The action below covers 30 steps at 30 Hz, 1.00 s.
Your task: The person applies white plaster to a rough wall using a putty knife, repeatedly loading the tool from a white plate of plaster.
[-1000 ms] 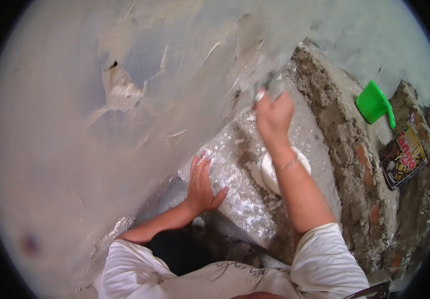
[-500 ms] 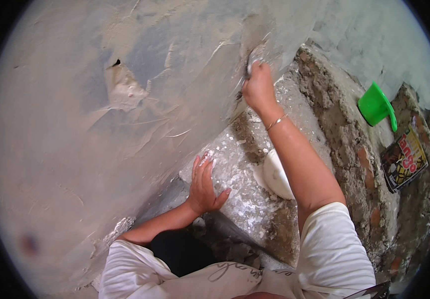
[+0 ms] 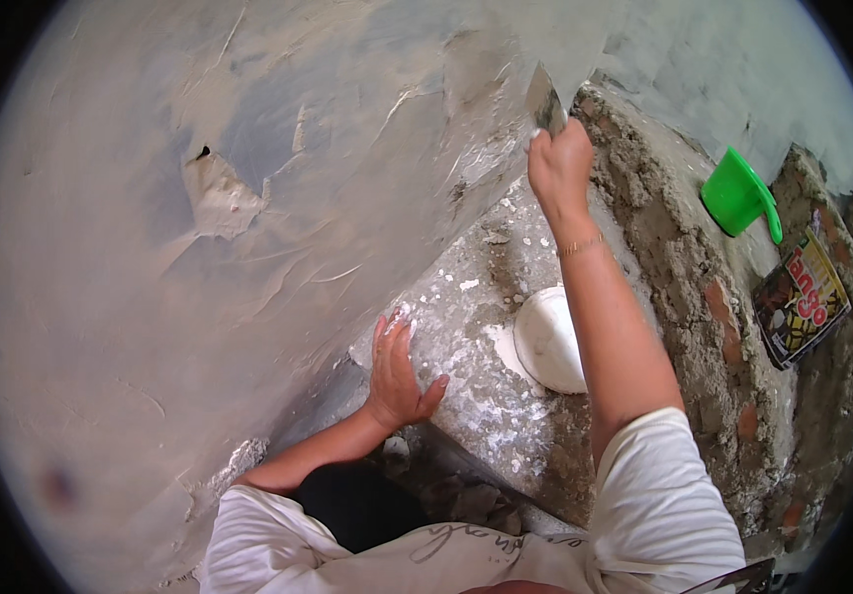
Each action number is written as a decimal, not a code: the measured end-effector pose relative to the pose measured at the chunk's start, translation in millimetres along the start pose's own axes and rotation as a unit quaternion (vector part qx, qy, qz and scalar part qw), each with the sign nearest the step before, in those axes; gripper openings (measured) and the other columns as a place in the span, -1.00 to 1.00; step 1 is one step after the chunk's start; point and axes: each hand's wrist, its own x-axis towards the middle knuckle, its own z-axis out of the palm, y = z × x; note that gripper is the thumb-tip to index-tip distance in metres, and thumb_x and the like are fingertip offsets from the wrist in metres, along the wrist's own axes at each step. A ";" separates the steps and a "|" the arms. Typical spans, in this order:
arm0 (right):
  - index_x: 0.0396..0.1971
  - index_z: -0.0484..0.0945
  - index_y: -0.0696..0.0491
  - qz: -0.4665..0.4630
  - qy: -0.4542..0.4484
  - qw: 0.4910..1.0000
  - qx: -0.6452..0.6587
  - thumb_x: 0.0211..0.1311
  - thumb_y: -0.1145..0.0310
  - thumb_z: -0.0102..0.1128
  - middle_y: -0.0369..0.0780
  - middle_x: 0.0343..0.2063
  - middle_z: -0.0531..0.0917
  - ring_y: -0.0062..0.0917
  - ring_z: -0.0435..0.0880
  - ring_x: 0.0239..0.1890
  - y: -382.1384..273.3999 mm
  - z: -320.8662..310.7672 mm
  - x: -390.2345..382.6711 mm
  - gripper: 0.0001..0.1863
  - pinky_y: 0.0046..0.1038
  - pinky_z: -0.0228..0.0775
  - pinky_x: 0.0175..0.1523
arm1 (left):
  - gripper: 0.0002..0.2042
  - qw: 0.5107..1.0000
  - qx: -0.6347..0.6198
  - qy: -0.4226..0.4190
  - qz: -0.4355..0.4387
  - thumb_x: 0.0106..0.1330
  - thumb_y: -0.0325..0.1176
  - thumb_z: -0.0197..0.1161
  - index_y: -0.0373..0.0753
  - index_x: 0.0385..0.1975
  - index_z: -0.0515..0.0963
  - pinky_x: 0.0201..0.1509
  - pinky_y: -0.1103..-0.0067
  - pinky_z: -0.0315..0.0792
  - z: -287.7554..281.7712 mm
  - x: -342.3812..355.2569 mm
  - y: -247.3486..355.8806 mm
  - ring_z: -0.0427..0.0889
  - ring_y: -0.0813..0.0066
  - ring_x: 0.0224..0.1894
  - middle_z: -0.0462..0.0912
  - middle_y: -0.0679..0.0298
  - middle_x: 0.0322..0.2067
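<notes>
- Just past the right hand (image 3: 560, 163) is the scraper (image 3: 545, 104), metal blade sticking out beyond the knuckles, right by the wall (image 3: 100, 327). Can't tell if it's touching.
- That hand's wrapped around the scraper, handle pretty much hidden in the fist.
- Handling-wise, I'd guess it's light, with a thin, stiffish blade that maybe flexes a bit. Doesn't look fragile. Could get slippery if the handle's wet, so I'd grab it there, back from the edge.
- The left hand (image 3: 397, 381) has nothing in it that I can see: fingers side by side, thumb spread away, by where the wall meets the white-spattered step (image 3: 466, 416).
- To the left hand's right, partly behind the right forearm (image 3: 629, 337), is a round white thing (image 3: 545, 342), maybe a bowl.
- Off to the right hand's right: green cup (image 3: 733, 195), then a dark packet (image 3: 778, 302) closer in.
</notes>
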 end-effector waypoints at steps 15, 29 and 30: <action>-0.39 0.53 0.28 -0.066 -0.029 0.995 -0.076 0.11 0.46 0.04 -0.05 -0.64 0.58 -0.23 0.69 -0.55 17.3 -1.9 29.5 -0.82 -0.31 0.51 -0.42 | -0.26 1.000 -0.015 0.002 0.000 0.17 -0.12 0.21 -0.57 0.19 0.14 0.36 -0.08 0.00 2.6 -1.1 0.2 0.24 -0.30 0.23 0.26 -0.29 0.13; -0.18 0.44 0.34 -0.123 -0.032 0.989 -0.073 0.06 0.57 0.01 0.09 -0.30 0.47 0.03 0.46 -0.14 -26.6 24.1 -22.2 -0.71 -0.15 0.33 -0.02 | -0.25 1.000 -0.017 -0.004 0.000 0.15 -0.16 0.23 -0.57 0.20 0.11 0.36 -0.09 -0.02 1.9 -1.6 0.3 0.23 -0.28 0.23 0.24 -0.29 0.14; -0.05 0.36 0.36 -0.092 -0.080 0.990 -0.063 0.08 0.61 -0.05 0.12 -0.21 0.42 0.01 0.42 -0.07 -37.4 33.7 -32.7 -0.63 -0.17 0.31 0.04 | -0.25 1.000 -0.014 -0.004 -0.005 0.15 -0.16 0.23 -0.57 0.21 0.11 0.36 -0.09 -0.02 1.2 -1.7 -0.3 0.23 -0.28 0.23 0.24 -0.29 0.15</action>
